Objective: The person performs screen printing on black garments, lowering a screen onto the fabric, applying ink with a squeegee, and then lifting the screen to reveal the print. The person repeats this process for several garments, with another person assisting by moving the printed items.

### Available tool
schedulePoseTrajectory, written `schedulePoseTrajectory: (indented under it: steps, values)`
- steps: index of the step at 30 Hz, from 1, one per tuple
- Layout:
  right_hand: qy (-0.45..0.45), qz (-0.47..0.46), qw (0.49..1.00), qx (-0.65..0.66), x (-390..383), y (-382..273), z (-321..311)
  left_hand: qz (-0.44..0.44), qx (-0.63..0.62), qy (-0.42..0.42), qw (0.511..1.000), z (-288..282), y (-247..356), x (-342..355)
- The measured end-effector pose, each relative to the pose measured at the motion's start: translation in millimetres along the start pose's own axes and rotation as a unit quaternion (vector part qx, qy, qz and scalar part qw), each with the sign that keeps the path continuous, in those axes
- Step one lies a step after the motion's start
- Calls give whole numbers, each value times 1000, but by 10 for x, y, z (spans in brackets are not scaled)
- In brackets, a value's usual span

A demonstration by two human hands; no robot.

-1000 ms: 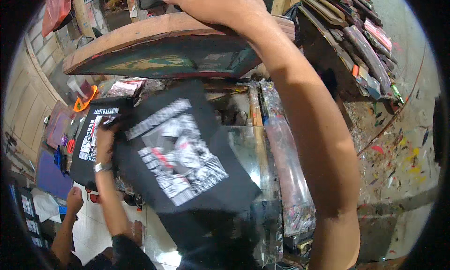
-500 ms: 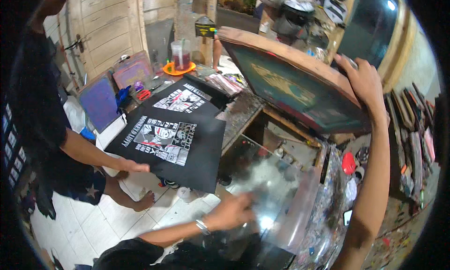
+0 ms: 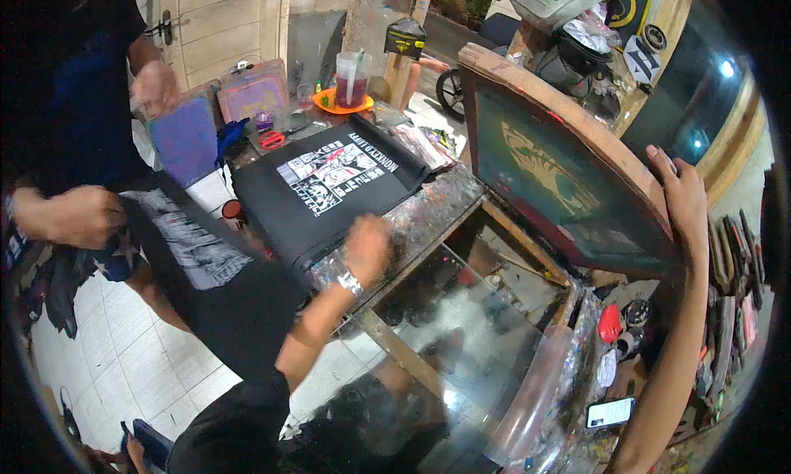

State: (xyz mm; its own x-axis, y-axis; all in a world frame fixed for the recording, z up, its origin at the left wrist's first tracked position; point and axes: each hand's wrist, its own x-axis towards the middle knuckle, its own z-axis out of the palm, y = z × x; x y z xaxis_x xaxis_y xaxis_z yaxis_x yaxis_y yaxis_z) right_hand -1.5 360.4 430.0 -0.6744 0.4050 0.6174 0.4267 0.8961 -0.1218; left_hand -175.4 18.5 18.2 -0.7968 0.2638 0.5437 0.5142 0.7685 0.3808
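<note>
Since half a second earlier, the left hand [image 3: 367,245] has come off the glass and is now hovering, blurred, over the table edge beside the black shirt [image 3: 329,198]; whether its fingers are curled or loose cannot be told. Nearest, in the lower middle of the frame, the glass plate [image 3: 474,342] is lying bare, smeared and shiny, apparently waiting for cloth. Just above the centre, the black shirt is resting flat with its white print facing up, soft fabric spread on the paint-crusted table [image 3: 428,210], probably so the ink stays unsmudged. At the right, the right hand [image 3: 684,202] is gripping the top corner of the wooden frame [image 3: 568,128], fingers wrapped over the edge, keeping the hinged green mesh screen [image 3: 560,186] tilted up and clear of the glass. At the left, another person's hands [image 3: 78,214] are pulling away a second printed shirt [image 3: 194,243], limp and dark. Farther back, at the upper centre, an orange plate [image 3: 342,103] is carrying a plastic cup [image 3: 353,74].
</note>
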Motion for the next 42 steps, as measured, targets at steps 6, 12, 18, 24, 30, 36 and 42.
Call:
schedulePoseTrajectory:
  steps: [6, 12, 18, 24, 30, 36, 42]
  values:
    - [-1, -15, 1000, 3, 155, 126, 5, 37, 116, -107, 987, 308, -1325, 431]
    - [10, -26, 1000, -7, 110, 71, -70, -191, -202, -107, 955, 216, -1804, 679]
    - [-19, -84, 995, -54, -30, -6, -7, -342, -461, -169, 801, 180, -1965, 757]
    - [-11, -43, 996, -71, -7, 57, 68, -135, -30, -59, 989, 324, -1643, 636]
    - [30, -67, 997, -22, -217, -5, -19, -14, 30, -128, 991, 70, -1372, 658]
    - [26, -31, 999, -27, -300, -72, -13, -22, -57, -198, 978, 21, -1819, 1001]
    - [51, -76, 996, -3, -198, 116, 66, 244, 184, -375, 875, -592, -756, 1853]
